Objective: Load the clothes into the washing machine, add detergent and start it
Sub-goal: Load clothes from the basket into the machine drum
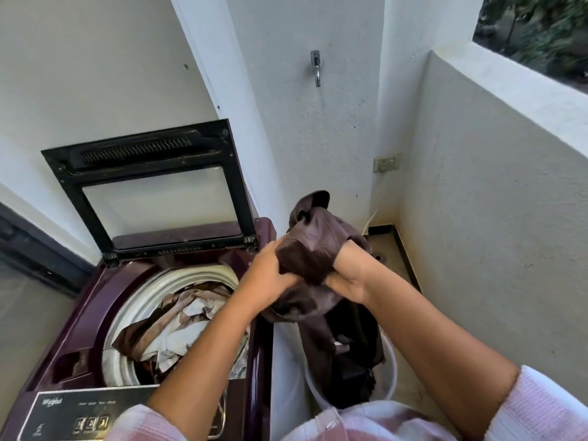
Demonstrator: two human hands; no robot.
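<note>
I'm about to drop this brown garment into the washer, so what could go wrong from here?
1. The brown garment is bunched between the left hand and right hand beside the washing machine, not over the drum; a trailing end might snag on the rim.
2. Part of it hangs into the bucket and could drag other clothes out.

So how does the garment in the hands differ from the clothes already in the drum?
The garment is plain dark brown; the clothes are brown mixed with white. The garment is held up beside the machine by both hands, left and right; the clothes lie loose inside. Both are crumpled.
</note>
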